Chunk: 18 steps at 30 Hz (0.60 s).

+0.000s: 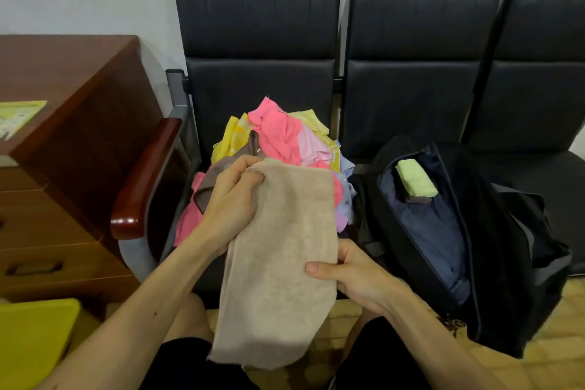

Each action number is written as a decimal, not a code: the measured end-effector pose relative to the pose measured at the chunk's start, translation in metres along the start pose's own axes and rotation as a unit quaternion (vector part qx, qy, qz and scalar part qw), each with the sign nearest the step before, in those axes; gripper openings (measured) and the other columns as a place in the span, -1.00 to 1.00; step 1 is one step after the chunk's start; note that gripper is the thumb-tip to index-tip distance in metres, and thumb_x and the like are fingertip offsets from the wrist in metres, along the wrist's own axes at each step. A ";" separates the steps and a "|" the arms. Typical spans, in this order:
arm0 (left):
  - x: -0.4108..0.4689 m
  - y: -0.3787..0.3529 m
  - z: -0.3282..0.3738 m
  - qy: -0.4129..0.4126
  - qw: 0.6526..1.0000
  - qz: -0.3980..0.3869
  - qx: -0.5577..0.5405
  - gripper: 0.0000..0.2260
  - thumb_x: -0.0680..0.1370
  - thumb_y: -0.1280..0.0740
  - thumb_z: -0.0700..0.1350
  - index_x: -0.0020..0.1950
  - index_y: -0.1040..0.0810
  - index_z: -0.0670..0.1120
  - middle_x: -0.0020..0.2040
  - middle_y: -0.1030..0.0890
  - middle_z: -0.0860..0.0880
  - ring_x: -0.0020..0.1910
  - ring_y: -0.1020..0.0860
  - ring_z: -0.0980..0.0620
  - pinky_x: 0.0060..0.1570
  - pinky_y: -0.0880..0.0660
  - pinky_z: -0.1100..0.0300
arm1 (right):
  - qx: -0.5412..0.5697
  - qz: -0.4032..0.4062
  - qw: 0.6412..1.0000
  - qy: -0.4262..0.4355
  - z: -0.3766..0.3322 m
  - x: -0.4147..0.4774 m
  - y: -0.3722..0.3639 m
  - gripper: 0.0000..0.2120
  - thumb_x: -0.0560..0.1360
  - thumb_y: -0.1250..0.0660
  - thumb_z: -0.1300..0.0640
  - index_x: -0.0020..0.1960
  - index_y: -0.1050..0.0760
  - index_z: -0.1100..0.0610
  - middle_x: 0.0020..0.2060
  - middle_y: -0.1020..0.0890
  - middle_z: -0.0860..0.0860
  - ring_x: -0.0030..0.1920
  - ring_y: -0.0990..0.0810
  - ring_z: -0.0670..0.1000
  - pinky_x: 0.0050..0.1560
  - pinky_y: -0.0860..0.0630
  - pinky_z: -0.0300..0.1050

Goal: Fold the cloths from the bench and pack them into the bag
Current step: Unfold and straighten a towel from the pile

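Our left hand (234,196) has its grip curled round the top corner of the beige terry towel (278,263). Our right hand (354,275) pinches its right edge lower down, thumb on top. The towel hangs before our knees. Just behind, the heap of pink, yellow and lilac cloths (285,139) sits on the black padded worktop (259,85). Beside it on the right, the open black bag (493,231) holds a folded pale green cloth (416,182).
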State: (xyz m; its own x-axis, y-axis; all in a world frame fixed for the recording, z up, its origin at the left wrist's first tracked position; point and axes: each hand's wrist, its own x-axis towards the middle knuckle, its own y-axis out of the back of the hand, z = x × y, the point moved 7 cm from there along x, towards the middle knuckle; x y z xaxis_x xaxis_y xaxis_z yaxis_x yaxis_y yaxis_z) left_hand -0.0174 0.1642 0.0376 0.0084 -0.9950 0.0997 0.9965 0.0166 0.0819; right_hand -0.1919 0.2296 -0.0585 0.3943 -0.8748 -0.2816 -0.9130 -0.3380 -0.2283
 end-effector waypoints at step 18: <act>-0.038 -0.030 -0.077 0.333 0.851 -0.084 -0.398 -0.23 0.46 -0.22 0.40 0.31 -0.56 -0.26 0.02 -0.67 -0.20 -0.09 -0.67 -0.12 -0.04 -0.63 0.01 | 0.070 0.053 0.996 0.027 -0.068 0.007 -0.003 -0.61 0.48 -0.38 0.19 0.31 -0.53 0.16 0.15 -0.67 0.13 0.15 -0.66 0.12 0.05 -0.61 -0.02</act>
State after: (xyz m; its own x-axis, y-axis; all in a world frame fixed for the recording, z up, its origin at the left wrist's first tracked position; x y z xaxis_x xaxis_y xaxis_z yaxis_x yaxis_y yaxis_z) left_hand -0.0412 0.1943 -0.0446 -0.3586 -0.8162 -0.4530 0.7268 0.0604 -0.6842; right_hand -0.1935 0.2012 0.0036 0.2868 -0.9217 -0.2611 -0.9240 -0.1943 -0.3293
